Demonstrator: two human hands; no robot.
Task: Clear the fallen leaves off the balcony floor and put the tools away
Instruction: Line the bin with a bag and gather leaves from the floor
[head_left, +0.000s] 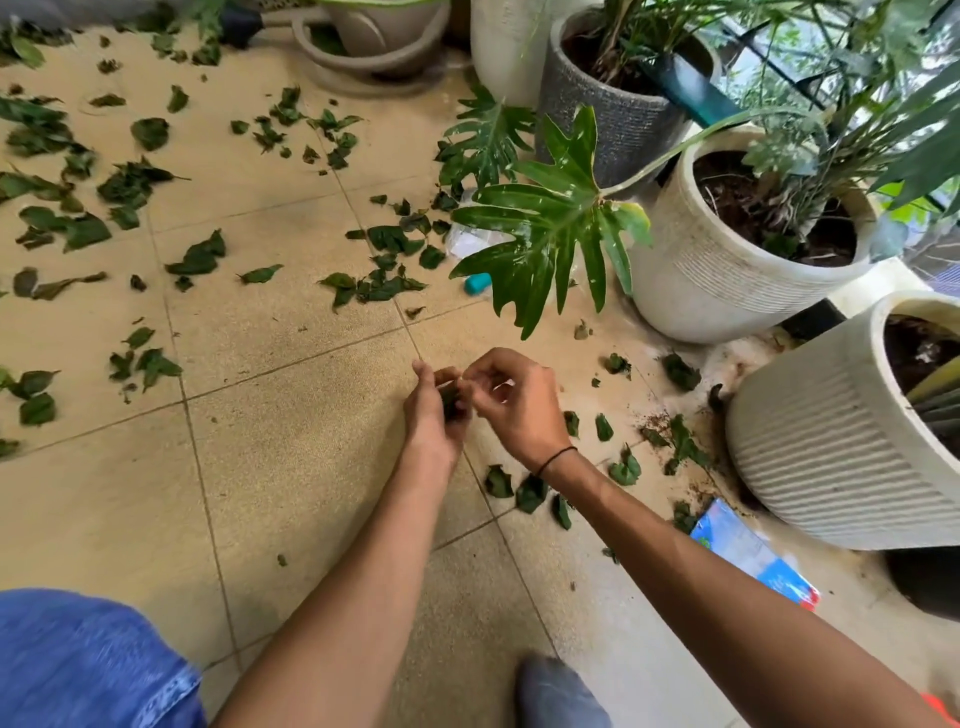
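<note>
Dark green fallen leaves (200, 257) lie scattered over the beige tiled balcony floor (291, 467), thickest at the left and the middle back. My left hand (434, 415) grips a small bunch of picked-up leaves (450, 400) just above the floor. My right hand (517, 402) meets it from the right, its fingertips curled and pinching at the same bunch. More leaves (530, 491) lie just below my right wrist and further right beside the pots. No broom or dustpan is in view.
Ribbed white pots (717, 280) (810, 467) and a grey pot (618, 124) line the right side; a big split leaf (550, 228) hangs over the floor. A teal object (478, 283), a blue packet (748, 551) and spilled soil (654, 421) lie near them. My blue-clad knee (83, 665) is at the lower left.
</note>
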